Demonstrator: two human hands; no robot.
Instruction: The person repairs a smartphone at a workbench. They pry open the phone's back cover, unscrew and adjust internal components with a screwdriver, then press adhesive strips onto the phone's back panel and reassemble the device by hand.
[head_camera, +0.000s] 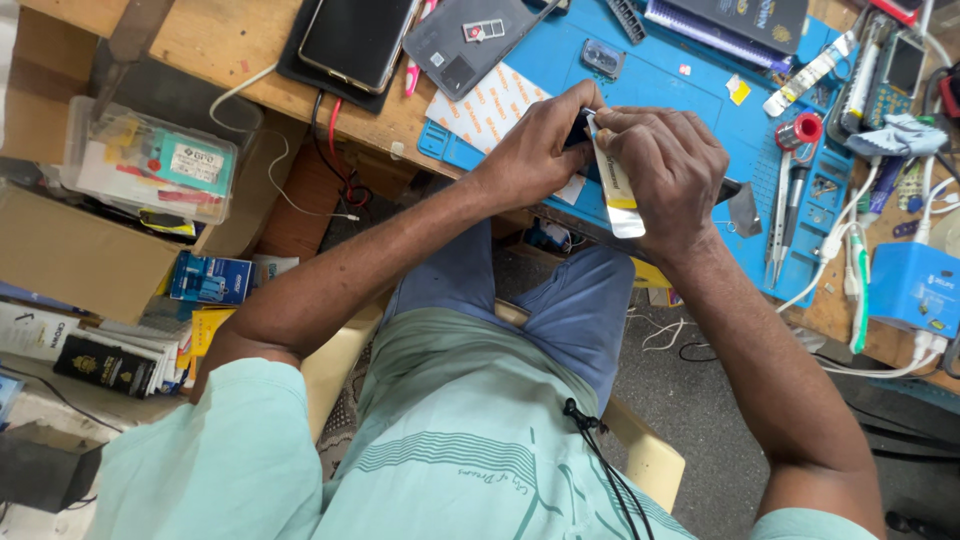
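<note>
Both hands meet over the near edge of a blue rubber work mat (690, 90), working a small dark device (577, 128).

The left hand (535, 150) is closed around the dark device, steadying it at the bench edge, while the right hand (665, 165) pinches a white strip with a yellow band (615, 190) against it. A black smartphone (355, 40) lies far left on the wooden bench (220, 40); tweezers (782, 215) rest to the right.

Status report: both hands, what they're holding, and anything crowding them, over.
Left hand gripping a small dark item, mostly hidden. Right hand holding a white tube with a yellow band against it. Both over the blue mat; tweezers lie just right.
</note>
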